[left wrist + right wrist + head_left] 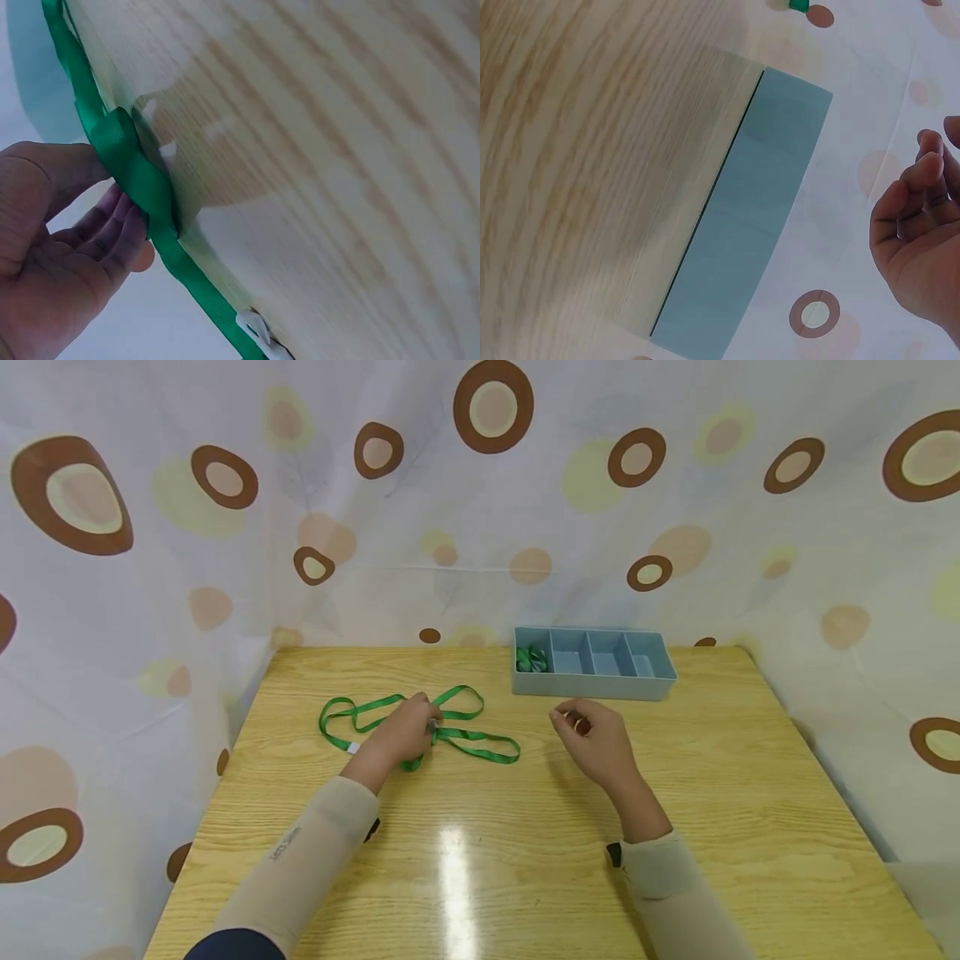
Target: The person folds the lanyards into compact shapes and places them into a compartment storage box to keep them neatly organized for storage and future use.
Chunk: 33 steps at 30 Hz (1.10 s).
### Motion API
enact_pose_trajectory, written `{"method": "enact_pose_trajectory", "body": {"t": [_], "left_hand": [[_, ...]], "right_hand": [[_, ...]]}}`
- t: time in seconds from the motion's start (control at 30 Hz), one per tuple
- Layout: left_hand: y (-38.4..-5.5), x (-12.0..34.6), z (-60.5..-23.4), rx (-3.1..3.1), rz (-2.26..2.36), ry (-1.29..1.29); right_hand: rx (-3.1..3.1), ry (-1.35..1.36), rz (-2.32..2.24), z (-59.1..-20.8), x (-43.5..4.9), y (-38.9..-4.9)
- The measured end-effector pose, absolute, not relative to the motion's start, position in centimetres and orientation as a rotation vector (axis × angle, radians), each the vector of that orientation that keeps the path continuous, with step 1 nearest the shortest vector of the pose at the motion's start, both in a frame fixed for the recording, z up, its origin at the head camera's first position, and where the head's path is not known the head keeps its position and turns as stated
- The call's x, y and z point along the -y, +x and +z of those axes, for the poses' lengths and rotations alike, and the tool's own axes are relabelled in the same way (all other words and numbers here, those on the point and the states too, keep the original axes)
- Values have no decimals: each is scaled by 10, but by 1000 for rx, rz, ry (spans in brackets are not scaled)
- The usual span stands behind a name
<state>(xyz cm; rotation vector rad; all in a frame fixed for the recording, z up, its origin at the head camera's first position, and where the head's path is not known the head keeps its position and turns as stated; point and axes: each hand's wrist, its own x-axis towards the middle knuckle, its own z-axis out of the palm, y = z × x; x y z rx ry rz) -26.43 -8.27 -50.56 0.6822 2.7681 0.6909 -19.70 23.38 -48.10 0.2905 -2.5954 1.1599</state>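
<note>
A green ribbon lanyard [495, 757] lies in loose loops on the left-middle of the table. My left hand [405, 727] pinches it near its middle, where a small metal-looking piece shows beside the fingers. In the left wrist view, thumb and fingers meet at a folded part of the lanyard [135, 165], and a white plastic fitting [255, 326] sits further along it. My right hand [596, 743] hovers over the table in front of the tray, fingers loosely curled and holding nothing; the right wrist view shows this hand [922, 232] apart from the tray.
A blue-grey tray [592, 687] with several compartments stands at the back, right of centre. Its leftmost compartment holds a bundled green ribbon [531, 660]. Patterned cloth [480, 527] surrounds the back and sides of the wooden table [525, 877].
</note>
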Motion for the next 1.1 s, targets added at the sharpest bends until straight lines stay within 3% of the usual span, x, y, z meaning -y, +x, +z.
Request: {"method": "enact_pose_trajectory", "body": {"t": [0.5,1.1], "left_hand": [[-256,81,-498,-2830,798,834],[-225,47,-432,-2919,995,1292]], "right_hand": [[2550,373,1235,-482,-223,-192],[2510,642,1244,-462,-183,-190]]}}
